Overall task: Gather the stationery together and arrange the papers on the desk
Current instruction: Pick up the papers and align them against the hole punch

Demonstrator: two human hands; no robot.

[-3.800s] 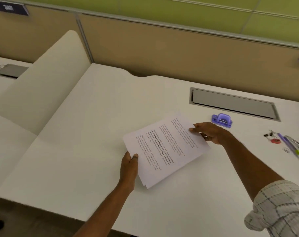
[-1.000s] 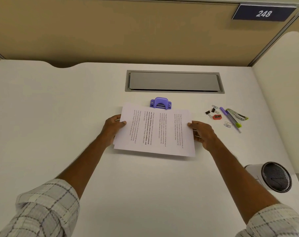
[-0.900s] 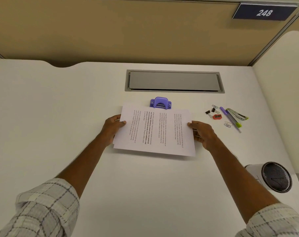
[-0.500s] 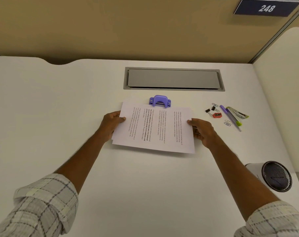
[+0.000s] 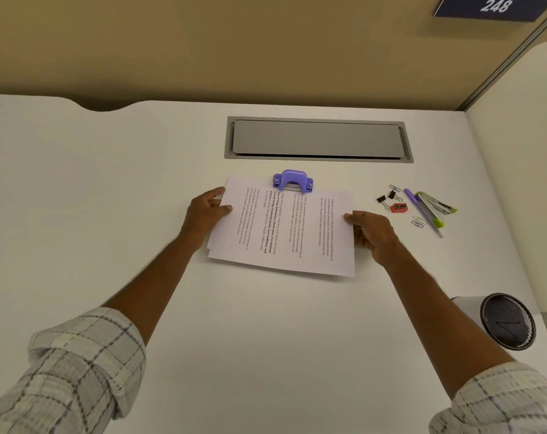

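A thin stack of printed papers (image 5: 284, 233) lies sideways at the middle of the white desk (image 5: 109, 183). My left hand (image 5: 204, 214) grips its left edge and my right hand (image 5: 370, 231) grips its right edge. The papers' far edge sits in the mouth of a purple hole punch (image 5: 293, 181). To the right lie two black binder clips (image 5: 386, 197), a red sharpener (image 5: 399, 208), paper clips (image 5: 417, 222), a purple pen (image 5: 422, 211) and a staple remover (image 5: 436, 205).
A grey cable hatch (image 5: 317, 139) is set into the desk behind the punch. A white cup with a dark mesh top (image 5: 503, 319) lies on its side at the right. A tan partition (image 5: 234, 42) and a white side divider (image 5: 522, 183) bound the desk.
Since 3.8 s ago I have carried the papers right, turned them square, and brought their far edge up into the hole punch. In the last second they slid slightly further in.
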